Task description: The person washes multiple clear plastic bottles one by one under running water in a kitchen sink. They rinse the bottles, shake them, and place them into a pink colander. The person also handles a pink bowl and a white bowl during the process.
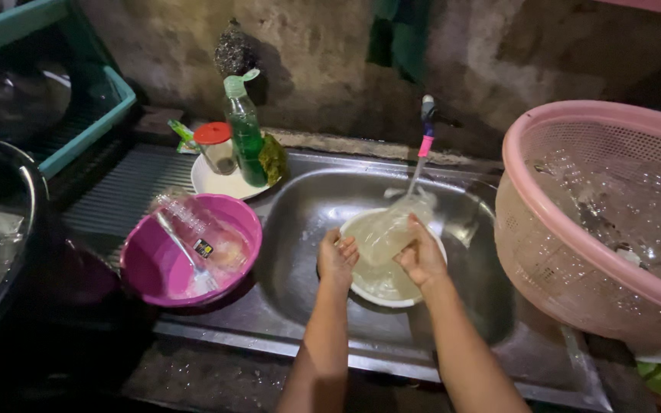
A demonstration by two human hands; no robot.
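Both grips were at work over the steel sink (307, 206). The right hand (422, 256) was clamped on a clear plastic bottle (392, 229), fingers wrapped over its lower end, while the bottle lay tilted with its far end under the thin stream from the tap (427, 122). The left hand (337, 256) was loosely curled just beside the bottle's near side; whether it actually touched the bottle could not be told. Beneath both hands sat a white bowl (369, 294) in the middle of the sink basin, holding water.

On the ribbed draining surface to the left stood a magenta basin (147, 264) with clear plastic ware and a fork inside. Behind it a white plate (212, 183) carried a small jar with a red lid (214, 145) and a green bottle of dish liquid (245, 138), with a scrub pad just beside the bottle. A pink mesh basket (529, 252) full of clear plastic containers stood at the right edge of the sink. A teal crate (93, 115) stood at the far left.
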